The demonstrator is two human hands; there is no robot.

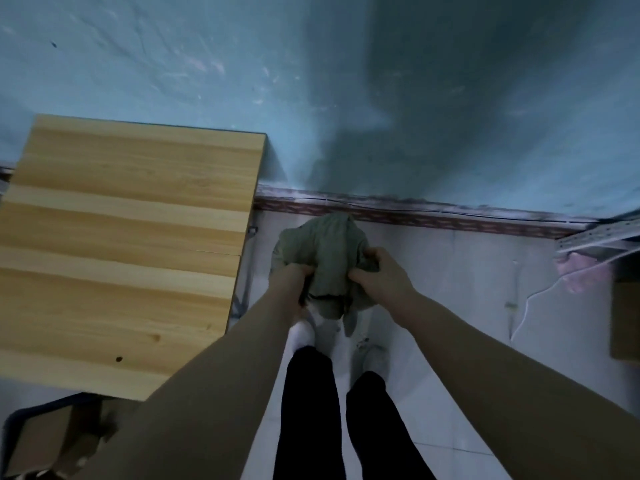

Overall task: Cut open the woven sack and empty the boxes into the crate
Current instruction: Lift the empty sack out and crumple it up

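Both of my hands are on the sack (322, 247). My left hand (294, 275) has a fistful of its near-left side and my right hand (377, 271) is curled round a bunch of cloth on its right, thumb on top. I hold it out in front of me, off the floor (450, 271) and above my shoes (303, 336), close to the foot of the wall (346, 81) and just past the right edge of the table (131, 237).

I grip at two spread points so the cloth is drawn out between my fists and I can find a seam or a mouth. A dark line runs along the lower fold, perhaps stitching, but I cannot tell. The sack hangs limp and crumpled, with one loose tail drooping toward my feet. I judge there is little weight in it. No cut shows from here, nor any blade.

At the near-left corner of the view, below the table's near edge, sits a dark-rimmed bin with cardboard in it. I take that for the crate (24, 415), well apart from the sack. A brown box (627, 317) stands at the far right, under a metal rack (595, 240).

Limp woven cloth slips and folds, so I would keep both grips tight and carry it over the crate before tipping anything out.
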